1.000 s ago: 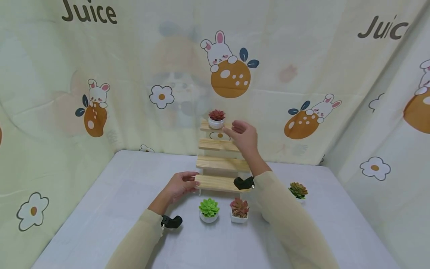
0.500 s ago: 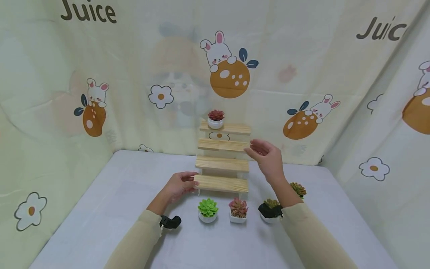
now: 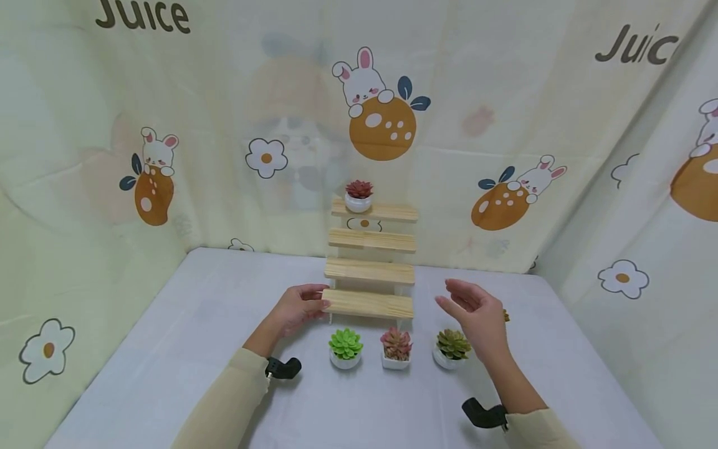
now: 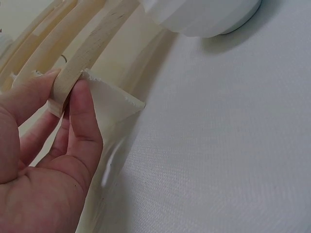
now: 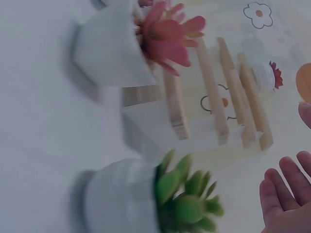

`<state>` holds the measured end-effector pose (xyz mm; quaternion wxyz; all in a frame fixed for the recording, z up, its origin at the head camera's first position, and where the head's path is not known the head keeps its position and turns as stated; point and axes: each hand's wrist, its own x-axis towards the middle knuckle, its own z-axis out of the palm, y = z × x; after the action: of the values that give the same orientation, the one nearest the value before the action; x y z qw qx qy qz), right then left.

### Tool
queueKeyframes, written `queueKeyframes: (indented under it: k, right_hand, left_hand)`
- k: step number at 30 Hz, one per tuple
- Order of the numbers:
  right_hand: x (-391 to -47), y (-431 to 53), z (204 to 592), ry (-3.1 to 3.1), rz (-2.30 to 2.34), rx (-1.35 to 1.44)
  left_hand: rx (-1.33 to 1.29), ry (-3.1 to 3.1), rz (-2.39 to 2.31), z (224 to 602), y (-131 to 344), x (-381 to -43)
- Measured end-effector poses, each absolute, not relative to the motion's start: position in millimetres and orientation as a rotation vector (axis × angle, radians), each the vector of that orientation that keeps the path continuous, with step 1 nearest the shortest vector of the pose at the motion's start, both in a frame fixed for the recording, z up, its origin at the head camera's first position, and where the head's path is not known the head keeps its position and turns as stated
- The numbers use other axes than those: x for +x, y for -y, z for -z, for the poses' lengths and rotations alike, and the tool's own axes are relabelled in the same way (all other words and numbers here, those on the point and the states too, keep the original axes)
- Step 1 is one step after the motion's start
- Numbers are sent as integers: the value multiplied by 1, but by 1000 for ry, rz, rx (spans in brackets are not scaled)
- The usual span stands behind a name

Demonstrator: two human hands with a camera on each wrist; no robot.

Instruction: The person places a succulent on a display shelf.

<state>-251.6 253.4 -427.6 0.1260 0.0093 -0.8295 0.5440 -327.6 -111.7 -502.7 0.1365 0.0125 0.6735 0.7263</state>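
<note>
My left hand pinches the left end of the lowest board of a tiered wooden stand; in the left wrist view, thumb and fingers close on that board's end. My right hand is in the air to the right of the stand, fingers relaxed, holding nothing. Just left of it and lower stands a dark green succulent in a round white pot. A red succulent in a white pot sits at the left of the top board.
A bright green succulent and a pinkish succulent in a square pot stand on the white table before the stand. Another succulent is mostly hidden behind my right hand. A printed curtain hangs behind.
My right hand has moved from beside the red succulent on the top board, down and right, to near the dark green succulent. My left hand has stayed on the lowest board.
</note>
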Motion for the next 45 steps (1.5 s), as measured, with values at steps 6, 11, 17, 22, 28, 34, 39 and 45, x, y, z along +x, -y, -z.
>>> queueKeyframes:
  k: [6,11,17,22,28,34,39,45]
  right_hand:
    - [-229,-264,450,2480,-1531,-80]
    - [-217,-273,465,2575,-1546,-164]
    - [-211,-278,480,2613,-1649,-185]
    - [-209,-278,487,2637,-1735,-249]
    - [-207,-278,492,2671,-1803,-312]
    - [-206,-278,495,2668,-1827,-327]
    - [-206,-278,498,2640,-1837,-336]
    - [-206,-277,500,2649,-1792,-335]
  left_hand:
    - [31,-1948,-2107,504,112,-328]
    - [31,-1951,-2111,505,112,-329]
    - [28,-1960,-2100,506,113,-329]
    - [30,-1964,-2084,506,114,-330]
    - [39,-1960,-2083,507,114,-330]
    - [31,-1960,-2080,506,113,-330]
    - [26,-1955,-2088,506,112,-329]
    - [36,-1951,-2092,505,113,-329]
